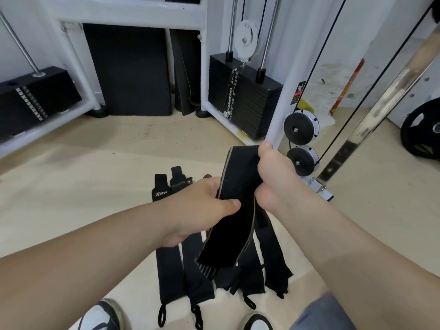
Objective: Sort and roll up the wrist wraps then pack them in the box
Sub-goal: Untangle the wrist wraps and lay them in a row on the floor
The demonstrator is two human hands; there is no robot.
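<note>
1 black wrist wrap [234,179] is held in the air over the floor [95,177]. The left hand [202,206] pinches its middle, thumb on top; the right hand [273,177] grips its upper end. The other wraps [170,270] lie flat, side by side, beneath it.

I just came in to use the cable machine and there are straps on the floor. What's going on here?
A person holds one black wrist wrap up in both hands: the right hand grips its top end, the left hand its middle, and the lower end hangs unrolled. Other black wraps lie flat side by side on the floor below. No box is in view.
</note>
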